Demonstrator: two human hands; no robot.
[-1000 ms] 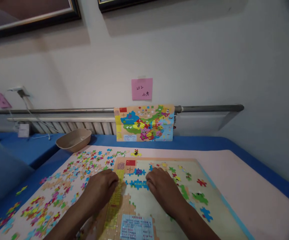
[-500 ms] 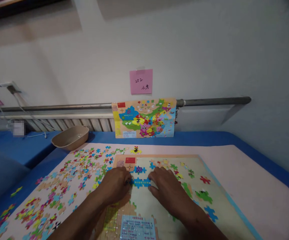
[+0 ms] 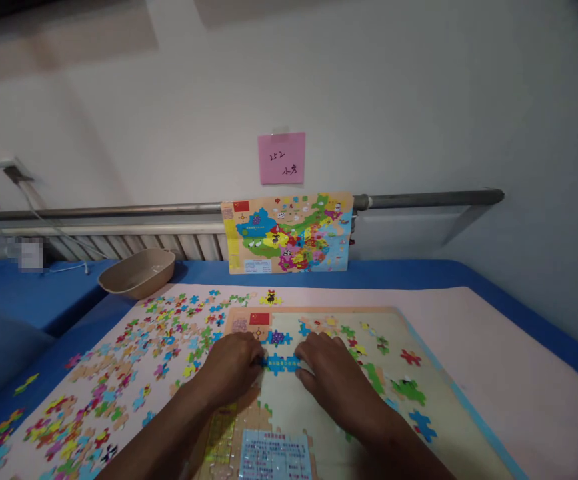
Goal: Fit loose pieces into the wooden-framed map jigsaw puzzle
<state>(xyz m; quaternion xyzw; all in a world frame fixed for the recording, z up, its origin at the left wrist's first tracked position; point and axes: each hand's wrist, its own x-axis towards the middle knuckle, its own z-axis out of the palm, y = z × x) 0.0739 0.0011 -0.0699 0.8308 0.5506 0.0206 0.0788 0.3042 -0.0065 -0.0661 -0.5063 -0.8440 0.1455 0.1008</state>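
A short strip of joined blue jigsaw pieces [image 3: 283, 364] with yellow lettering lies on the puzzle board [image 3: 329, 407]. My left hand [image 3: 239, 360] has its fingers closed at the strip's left end, its fingertips partly hidden. At the right end, the thumb and fingers of my right hand [image 3: 326, 367] close on the strip. Just above it are blue pieces with purple grapes [image 3: 279, 338]. The board's upper left corner is assembled, with a red flag section [image 3: 259, 319]. Below, a joined section with a pale blue text panel [image 3: 275, 453] shows between my forearms.
Many loose jigsaw pieces [image 3: 119, 360] cover the pink sheet at left. Several others, including a red piece [image 3: 411, 358] and a blue one [image 3: 423, 425], lie on the board's right. A beige basin [image 3: 139, 275] stands behind; a reference map [image 3: 289, 233] hangs from the pipe.
Both hands stay on the blue strip, almost unmoved. The whole view has shifted slightly; no piece has visibly changed place.
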